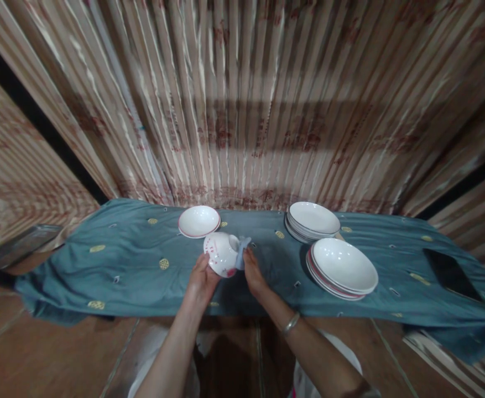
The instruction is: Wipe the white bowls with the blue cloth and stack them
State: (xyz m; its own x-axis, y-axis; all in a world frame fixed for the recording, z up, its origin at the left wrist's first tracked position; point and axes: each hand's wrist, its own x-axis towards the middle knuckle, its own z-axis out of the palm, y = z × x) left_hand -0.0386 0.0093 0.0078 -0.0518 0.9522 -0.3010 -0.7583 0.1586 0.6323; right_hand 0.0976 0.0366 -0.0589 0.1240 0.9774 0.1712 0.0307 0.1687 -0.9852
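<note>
A white bowl point(220, 255) with red decoration is tilted on its side above the table, its footed base turned to the right. My left hand point(204, 276) grips the bowl by its lower left rim. Pressed against the base is a light blue cloth point(242, 253), which my right hand point(252, 271) holds with its fingers closed. Just behind the bowl lies a small stack of white plates point(199, 221) with a red rim. The fingertips of both hands are partly hidden behind the bowl and the cloth.
A green patterned cloth point(138, 276) covers the table. To the right stand a stack of dark-rimmed white plates point(313, 218) and, nearer, a stack of white dishes point(344, 265). A black phone-like slab point(452, 273) lies at far right. A curtain point(242, 110) hangs behind.
</note>
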